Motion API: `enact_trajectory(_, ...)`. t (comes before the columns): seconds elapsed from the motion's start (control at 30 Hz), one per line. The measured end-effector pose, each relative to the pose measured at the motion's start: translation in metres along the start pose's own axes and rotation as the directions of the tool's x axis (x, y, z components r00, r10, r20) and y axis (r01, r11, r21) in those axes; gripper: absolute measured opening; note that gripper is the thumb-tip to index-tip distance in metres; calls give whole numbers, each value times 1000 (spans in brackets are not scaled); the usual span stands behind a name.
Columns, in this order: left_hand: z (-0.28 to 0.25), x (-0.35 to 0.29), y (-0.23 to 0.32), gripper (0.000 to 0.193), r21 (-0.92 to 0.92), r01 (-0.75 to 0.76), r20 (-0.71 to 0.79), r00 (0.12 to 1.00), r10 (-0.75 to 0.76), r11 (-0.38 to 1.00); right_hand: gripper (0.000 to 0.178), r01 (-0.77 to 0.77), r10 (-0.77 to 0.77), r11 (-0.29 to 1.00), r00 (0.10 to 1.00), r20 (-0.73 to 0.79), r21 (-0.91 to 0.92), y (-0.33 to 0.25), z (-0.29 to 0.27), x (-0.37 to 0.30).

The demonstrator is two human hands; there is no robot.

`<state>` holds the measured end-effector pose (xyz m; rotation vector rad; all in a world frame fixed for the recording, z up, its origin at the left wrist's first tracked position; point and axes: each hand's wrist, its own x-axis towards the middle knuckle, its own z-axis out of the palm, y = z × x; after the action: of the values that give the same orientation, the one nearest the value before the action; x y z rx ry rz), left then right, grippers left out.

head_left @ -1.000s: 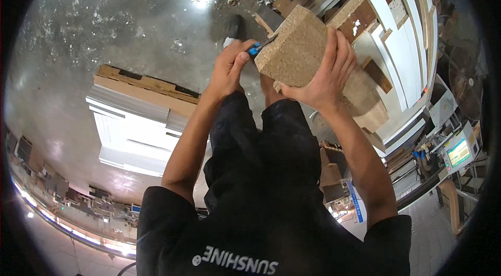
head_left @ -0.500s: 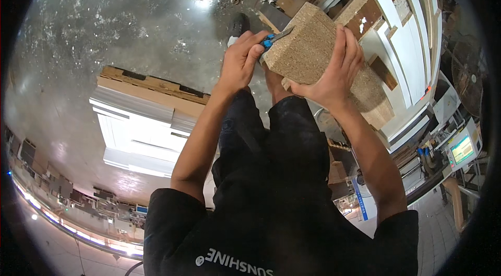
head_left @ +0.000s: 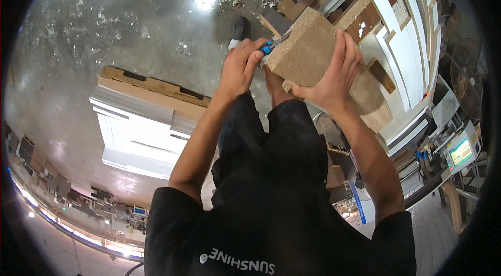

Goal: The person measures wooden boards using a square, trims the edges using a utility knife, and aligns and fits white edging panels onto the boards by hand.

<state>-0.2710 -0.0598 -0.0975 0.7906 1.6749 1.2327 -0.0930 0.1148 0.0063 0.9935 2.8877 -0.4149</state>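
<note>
holds a blue-handled knife (head_left: 267,48) to a speckled chipboard block (head_left: 305,46), between both hands
clasps the knife in the curled left hand (head_left: 242,68), with the thin grey blade along the block's left edge; grips the block's right side in the right hand (head_left: 336,77), with fingers over the far side and thumb at the near corner. wears a black shirt (head_left: 276,208) with upside-down white lettering (head_left: 242,264). has smooth, flat white boards (head_left: 146,137) stacked at left and long white strips (head_left: 412,51) at right.
</note>
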Motion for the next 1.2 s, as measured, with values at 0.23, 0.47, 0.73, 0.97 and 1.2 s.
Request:
enact_trajectory(0.23,8,33,15,42,-23,17,-28,999,-18,1000,146,16,-16,1000,1000,-16,-15,0,1,-1)
enact_trajectory(0.47,2,16,7,43,-57,15,20,1000,-14,998,143,-9,10,1000,1000,-19,16,-3,0,-4)
enact_trajectory(0.73,3,20,5,42,-29,-12,-11,1000,12,1000,143,-14,13,1000,1000,-26,-9,-3,-4,-1)
enact_trajectory(0.97,8,37,5,44,-58,-68,-42,997,66,996,144,-11,11,1000,1000,-9,-14,-3,-5,2)
enact_trajectory(1.2,5,27,12,41,-48,-3,6,1000,4,999,144,-10,10,1000,1000,-23,-16,-4,-3,-5)
